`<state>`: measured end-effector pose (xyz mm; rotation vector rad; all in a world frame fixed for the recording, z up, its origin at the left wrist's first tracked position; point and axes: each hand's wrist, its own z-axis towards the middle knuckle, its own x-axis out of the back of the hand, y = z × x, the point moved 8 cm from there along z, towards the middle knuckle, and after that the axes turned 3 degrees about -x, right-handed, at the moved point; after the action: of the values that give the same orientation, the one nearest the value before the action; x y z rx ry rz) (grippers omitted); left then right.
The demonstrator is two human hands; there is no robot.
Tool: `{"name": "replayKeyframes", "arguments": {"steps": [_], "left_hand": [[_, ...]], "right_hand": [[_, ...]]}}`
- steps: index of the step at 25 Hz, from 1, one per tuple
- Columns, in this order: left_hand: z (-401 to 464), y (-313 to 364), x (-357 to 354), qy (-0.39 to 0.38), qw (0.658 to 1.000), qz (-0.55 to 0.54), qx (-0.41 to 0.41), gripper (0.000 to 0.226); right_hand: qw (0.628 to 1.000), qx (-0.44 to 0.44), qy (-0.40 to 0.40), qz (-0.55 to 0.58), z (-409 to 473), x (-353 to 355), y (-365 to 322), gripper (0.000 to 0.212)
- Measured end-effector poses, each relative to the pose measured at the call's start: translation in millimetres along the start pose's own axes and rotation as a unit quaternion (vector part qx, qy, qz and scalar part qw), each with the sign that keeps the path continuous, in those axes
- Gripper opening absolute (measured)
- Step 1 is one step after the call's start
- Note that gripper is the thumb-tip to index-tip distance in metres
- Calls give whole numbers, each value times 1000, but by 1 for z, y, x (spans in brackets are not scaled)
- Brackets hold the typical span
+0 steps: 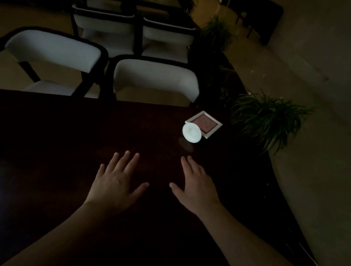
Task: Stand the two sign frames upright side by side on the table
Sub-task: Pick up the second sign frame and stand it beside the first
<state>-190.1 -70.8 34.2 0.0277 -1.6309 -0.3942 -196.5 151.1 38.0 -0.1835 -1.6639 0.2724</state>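
Sign frames: only one square white-bordered frame (204,123) to be made out, flat or leaning low near the far right corner of the dark table (57,139), a round white object (191,132) just in front, touching or overlapping its near edge. Second frame not identifiable in the gloom. Nothing upright yet; whole task apparently left. Left hand (115,183) and right hand (197,188) empty, fingers spread, palms down over the tabletop, well short of the frame. Glossy dark surface. Dim room: white chairs (155,78) beyond, potted plant (268,118) right.
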Motion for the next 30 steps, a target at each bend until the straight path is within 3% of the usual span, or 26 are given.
{"name": "replayKeyframes", "arguments": {"steps": [9, 18, 22, 26, 30], "left_hand": [[90, 63, -25, -1, 1000, 6, 13, 89], [259, 91, -15, 33, 990, 113, -84, 68], [315, 94, -25, 6, 982, 160, -100, 62], [342, 106, -42, -27, 974, 167, -149, 75], [341, 119, -63, -64, 966, 169, -182, 91]], "right_hand": [[992, -62, 71, 82, 96, 48, 116, 66], [951, -184, 69, 239, 178, 32, 176, 54], [912, -246, 59, 322, 203, 15, 191, 48], [865, -305, 66, 392, 215, 0, 203, 52], [767, -378, 47, 516, 220, -25, 207, 57]]}}
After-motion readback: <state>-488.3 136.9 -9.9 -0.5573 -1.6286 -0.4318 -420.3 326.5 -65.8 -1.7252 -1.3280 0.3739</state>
